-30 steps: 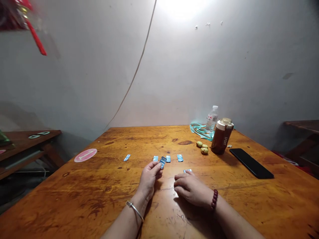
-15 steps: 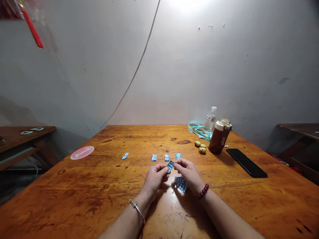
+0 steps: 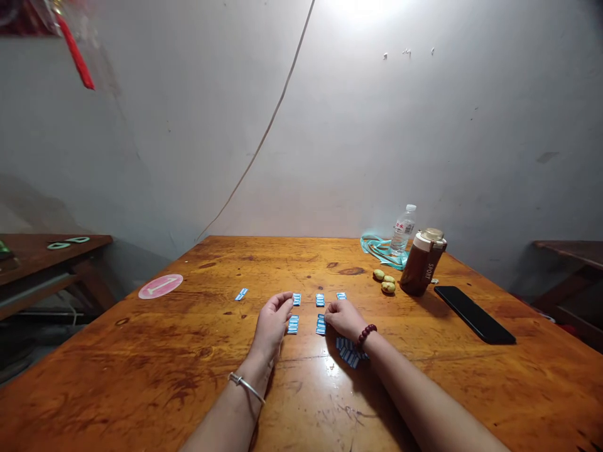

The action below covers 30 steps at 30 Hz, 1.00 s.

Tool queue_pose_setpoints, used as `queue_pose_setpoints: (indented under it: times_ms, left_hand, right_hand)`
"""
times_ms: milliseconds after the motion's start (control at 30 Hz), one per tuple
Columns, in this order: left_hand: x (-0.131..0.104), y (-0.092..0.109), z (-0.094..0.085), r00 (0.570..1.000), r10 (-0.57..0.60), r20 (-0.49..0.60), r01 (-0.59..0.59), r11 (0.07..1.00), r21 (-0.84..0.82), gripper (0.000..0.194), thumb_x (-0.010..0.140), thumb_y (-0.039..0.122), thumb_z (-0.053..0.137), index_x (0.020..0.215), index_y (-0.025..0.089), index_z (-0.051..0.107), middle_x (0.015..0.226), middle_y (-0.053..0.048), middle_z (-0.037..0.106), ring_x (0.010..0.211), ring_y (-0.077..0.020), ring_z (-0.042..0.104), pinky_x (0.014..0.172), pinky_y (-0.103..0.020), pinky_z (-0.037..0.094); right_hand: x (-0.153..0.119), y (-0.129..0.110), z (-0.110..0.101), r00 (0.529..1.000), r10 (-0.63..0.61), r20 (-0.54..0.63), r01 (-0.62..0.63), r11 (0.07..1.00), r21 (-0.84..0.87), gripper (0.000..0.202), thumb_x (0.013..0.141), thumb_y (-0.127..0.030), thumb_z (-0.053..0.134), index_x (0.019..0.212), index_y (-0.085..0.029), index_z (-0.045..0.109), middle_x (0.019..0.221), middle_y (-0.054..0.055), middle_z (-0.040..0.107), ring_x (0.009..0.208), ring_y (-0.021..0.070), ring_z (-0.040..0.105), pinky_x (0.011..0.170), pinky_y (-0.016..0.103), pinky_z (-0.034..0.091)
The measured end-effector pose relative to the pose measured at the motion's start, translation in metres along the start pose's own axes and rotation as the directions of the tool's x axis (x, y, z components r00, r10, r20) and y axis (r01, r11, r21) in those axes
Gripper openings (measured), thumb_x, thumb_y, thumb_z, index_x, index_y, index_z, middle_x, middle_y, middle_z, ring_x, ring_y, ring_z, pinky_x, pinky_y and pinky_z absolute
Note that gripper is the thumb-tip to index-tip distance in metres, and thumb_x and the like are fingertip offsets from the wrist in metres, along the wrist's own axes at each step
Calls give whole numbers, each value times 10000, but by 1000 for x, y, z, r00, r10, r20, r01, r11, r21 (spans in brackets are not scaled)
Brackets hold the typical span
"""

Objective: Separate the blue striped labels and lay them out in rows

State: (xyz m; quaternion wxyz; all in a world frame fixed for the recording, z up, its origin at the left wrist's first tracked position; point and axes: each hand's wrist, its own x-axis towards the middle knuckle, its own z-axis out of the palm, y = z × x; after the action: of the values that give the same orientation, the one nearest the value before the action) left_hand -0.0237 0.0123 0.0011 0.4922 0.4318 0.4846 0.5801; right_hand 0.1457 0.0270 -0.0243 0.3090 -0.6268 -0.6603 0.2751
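Observation:
My right hand point(image 3: 347, 320) has its fingertips closed on the edge of a small blue-and-white card point(image 3: 321, 325), which lies at the table's middle. My left hand point(image 3: 274, 321) hovers just left of another such card point(image 3: 293, 325), its fingers curved and slightly apart with nothing visible in them. Behind the hands lies a row of similar cards, among them a left one point(image 3: 296, 300), a middle one point(image 3: 320, 300) and a right one point(image 3: 342, 295). Partly beneath my right wrist is a loose pile of cards point(image 3: 347, 353). A separate card point(image 3: 241, 294) lies farther left.
The wooden table point(image 3: 188, 383) reaches the wall. At right are a black phone point(image 3: 473, 315), a brown bottle marked SPORT point(image 3: 419, 267), a clear water bottle point(image 3: 403, 232), a turquoise ribbon point(image 3: 377, 248) and small yellowish potato-like pieces point(image 3: 388, 287). A pink disc point(image 3: 161, 286) lies left.
The card held between both hands is now down on the table under my right fingertips. My left hand has let go and moved left. The view has shifted slightly.

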Motion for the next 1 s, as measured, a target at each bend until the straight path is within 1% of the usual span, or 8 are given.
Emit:
queue_pose_setpoints:
  times_ms: [100, 200, 367, 467, 567, 700, 833, 1000]
  left_hand:
    - [-4, -5, 2, 980, 147, 134, -177, 951, 255, 180, 659, 298, 555, 772, 179, 629, 808, -49, 612, 746, -163, 538, 684, -275, 385]
    - [-15, -8, 7, 896, 282, 344, -423, 778, 465, 130, 688, 260, 527, 702, 211, 646, 771, -54, 611, 786, -191, 518, 747, -303, 349]
    - [-33, -6, 14, 784, 190, 591, -601, 472, 645, 159, 745, 245, 459, 736, 222, 616, 810, -64, 604, 817, -202, 490, 759, -322, 330]
    - [-38, -5, 16, 751, 124, 648, -656, 245, 713, 212, 790, 232, 375, 761, 207, 584, 854, -60, 592, 838, -198, 471, 775, -338, 317]
    - [-39, -5, 17, 729, 101, 677, -685, 100, 722, 208, 792, 237, 368, 780, 195, 572, 867, -61, 584, 845, -203, 462, 791, -352, 305]
    - [-40, -4, 19, 718, 102, 688, -694, 28, 720, 229, 799, 256, 354, 806, 189, 573, 871, -69, 580, 842, -210, 465, 800, -365, 295]
    - [-40, -3, 20, 722, 92, 685, -689, 10, 725, 251, 805, 266, 337, 781, 187, 574, 837, -69, 579, 815, -206, 474, 772, -355, 308]
    - [-37, -4, 18, 726, 100, 680, -687, 77, 722, 230, 797, 261, 357, 803, 193, 577, 847, -67, 569, 824, -193, 483, 758, -329, 316]
  right_hand:
    - [1, 0, 5, 999, -16, -28, 13, 992, -122, 120, 617, -141, 490, 529, -169, 566, 520, 20, 563, 512, 120, 474, 475, 220, 266]
    - [1, -2, 8, 998, -49, -43, 38, 975, -218, 129, 650, -162, 469, 593, -179, 584, 621, 37, 599, 592, 138, 497, 504, 228, 260]
    - [-1, -3, 10, 997, -52, -51, 32, 943, -332, 149, 674, -184, 450, 653, -186, 598, 685, 40, 614, 640, 148, 518, 513, 226, 256]
    - [-2, -4, 12, 998, -27, -60, 2, 926, -378, 158, 674, -176, 446, 674, -183, 604, 696, 44, 619, 651, 154, 529, 517, 223, 263]
    - [-2, -6, 16, 998, -14, -63, -12, 915, -404, 161, 675, -167, 445, 694, -187, 604, 712, 48, 623, 665, 160, 536, 528, 226, 276]
    - [-5, -13, 9, 997, -25, -68, -5, 914, -407, 177, 683, -180, 456, 794, -194, 593, 745, 42, 620, 677, 155, 535, 550, 227, 291]
    - [-10, -9, -27, 987, -77, -143, 31, 953, -302, 306, 708, -265, 479, 1007, -208, 512, 785, 21, 600, 667, 130, 513, 553, 212, 299]
    - [-19, 25, -67, 986, -1, -166, -49, 953, -299, 194, 706, -295, 483, 829, -180, 581, 728, 27, 578, 653, 132, 498, 542, 216, 290]
